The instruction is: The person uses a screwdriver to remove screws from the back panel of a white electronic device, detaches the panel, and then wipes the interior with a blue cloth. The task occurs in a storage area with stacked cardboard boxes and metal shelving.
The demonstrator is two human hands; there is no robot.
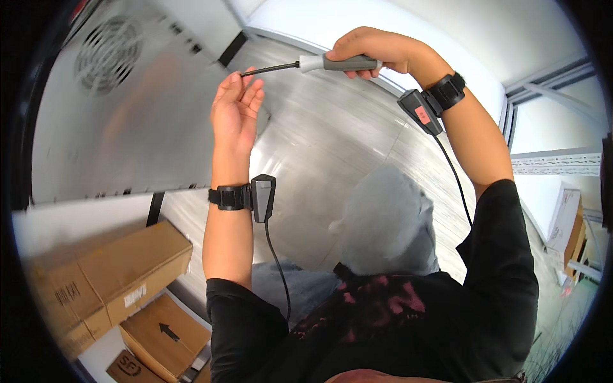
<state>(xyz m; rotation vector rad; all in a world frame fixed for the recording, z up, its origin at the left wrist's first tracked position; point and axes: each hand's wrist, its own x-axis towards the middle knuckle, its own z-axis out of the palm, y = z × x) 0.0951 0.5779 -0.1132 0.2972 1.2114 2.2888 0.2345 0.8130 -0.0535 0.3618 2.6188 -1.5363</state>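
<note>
A screwdriver (pixel 345 62) with a grey and white handle and a long dark shaft is held nearly level, its tip pointing left. My right hand (pixel 365 51) wraps round its handle. At the tip, the thumb and a finger of my left hand (pixel 237 105) are pinched together, palm up and the other fingers curled. Whether a small part sits between those fingertips is too small to tell. Just left of this hand stands a large grey metal cabinet panel (pixel 147 127) with a round vent grille (pixel 108 54); the tip does not visibly touch it.
Brown cardboard boxes (pixel 137 268) are stacked at the lower left, below the metal panel. A white surface (pixel 396 25) runs along the far side. White shelving (pixel 555 163) with a box (pixel 565 223) stands at the right. Cabled black devices are strapped to both my wrists.
</note>
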